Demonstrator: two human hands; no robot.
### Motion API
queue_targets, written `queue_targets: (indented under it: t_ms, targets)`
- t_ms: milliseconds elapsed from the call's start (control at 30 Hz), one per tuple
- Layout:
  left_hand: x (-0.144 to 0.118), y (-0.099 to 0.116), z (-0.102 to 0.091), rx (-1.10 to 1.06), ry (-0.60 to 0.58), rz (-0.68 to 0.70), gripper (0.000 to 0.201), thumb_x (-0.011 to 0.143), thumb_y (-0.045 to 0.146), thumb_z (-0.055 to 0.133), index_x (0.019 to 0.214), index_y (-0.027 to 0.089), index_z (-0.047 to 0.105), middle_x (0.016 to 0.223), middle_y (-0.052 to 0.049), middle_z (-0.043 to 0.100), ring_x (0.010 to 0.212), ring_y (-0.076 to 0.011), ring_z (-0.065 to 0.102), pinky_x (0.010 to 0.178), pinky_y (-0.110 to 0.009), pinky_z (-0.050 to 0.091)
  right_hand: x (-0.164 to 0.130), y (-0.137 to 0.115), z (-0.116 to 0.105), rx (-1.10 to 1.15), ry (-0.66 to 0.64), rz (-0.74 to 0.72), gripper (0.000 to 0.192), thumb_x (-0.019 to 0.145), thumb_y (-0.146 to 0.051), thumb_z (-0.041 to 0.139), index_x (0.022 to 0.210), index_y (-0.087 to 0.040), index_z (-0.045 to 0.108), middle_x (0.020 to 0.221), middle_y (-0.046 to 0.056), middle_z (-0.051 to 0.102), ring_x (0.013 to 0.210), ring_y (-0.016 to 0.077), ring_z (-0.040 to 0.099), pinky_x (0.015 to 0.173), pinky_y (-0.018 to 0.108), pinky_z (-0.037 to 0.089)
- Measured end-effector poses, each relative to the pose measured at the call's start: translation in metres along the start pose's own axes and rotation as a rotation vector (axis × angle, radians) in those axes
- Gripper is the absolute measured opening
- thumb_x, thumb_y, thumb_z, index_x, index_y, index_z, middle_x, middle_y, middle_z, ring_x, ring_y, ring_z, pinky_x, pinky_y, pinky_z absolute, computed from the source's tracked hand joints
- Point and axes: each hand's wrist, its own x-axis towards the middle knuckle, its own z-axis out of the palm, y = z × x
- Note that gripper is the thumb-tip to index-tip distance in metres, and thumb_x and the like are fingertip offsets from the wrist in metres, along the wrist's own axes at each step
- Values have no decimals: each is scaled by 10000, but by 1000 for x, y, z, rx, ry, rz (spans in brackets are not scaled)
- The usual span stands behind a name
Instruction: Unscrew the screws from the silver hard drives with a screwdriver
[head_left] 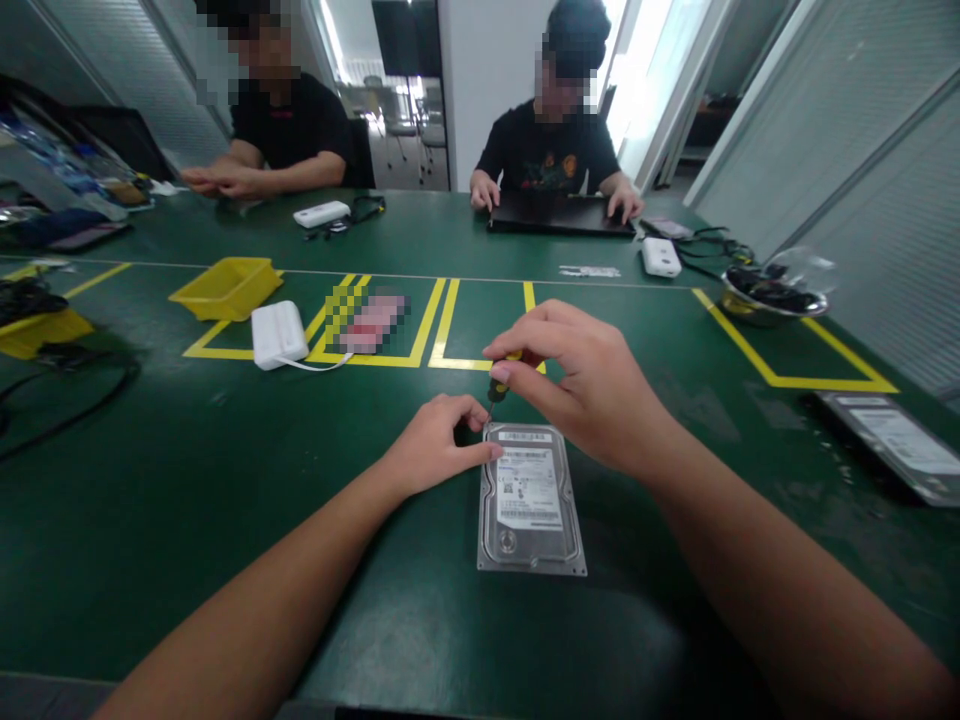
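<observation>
A silver hard drive (531,545) with a white label lies flat on the green table in front of me. My left hand (431,445) is closed on its far left corner, thumb on the top face and fingers curled at the edge. Above that corner, my right hand (592,375) grips a small screwdriver (497,389) with a dark and yellow handle. The shaft points down at the drive's far left corner, close to my left fingertips. Whether the tip sits in a screw is too small to tell.
A second hard drive (900,440) lies at the right. Beyond are a metal bowl (776,305) of dark parts, a yellow tray (229,288) and a white power bank (279,334) cabled to a blurred phone. Two people sit opposite, one with hands on a black laptop (562,214).
</observation>
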Motion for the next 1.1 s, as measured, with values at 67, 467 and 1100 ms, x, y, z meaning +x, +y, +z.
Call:
queue_targets:
  t_ms: [67, 467, 1100]
  targets:
    - [0, 1, 0, 15, 5, -8, 337, 779, 481, 741, 932, 201, 632, 904, -9, 672, 848, -201, 594, 781, -336, 423, 3, 0, -1, -21, -2, -4, 115, 876, -185, 624, 949, -176, 713, 925, 43, 705, 895, 173, 619, 785, 307, 464]
    - [-6, 12, 1, 100, -41, -90, 510, 724, 597, 747, 1012, 205, 592, 937, -26, 671, 887, -243, 558, 778, -361, 394, 10, -10, -16, -51, -124, 40, 207, 833, -76, 563, 969, -137, 706, 933, 34, 709, 819, 139, 601, 742, 267, 423]
    - [-9, 18, 8, 67, 28, -219, 426, 699, 497, 794, 981, 215, 645, 973, -9, 677, 927, -253, 567, 802, -360, 405, 10, -8, -16, 14, -167, -41, 139, 854, -91, 603, 970, -116, 677, 947, 30, 675, 878, 121, 586, 795, 232, 421]
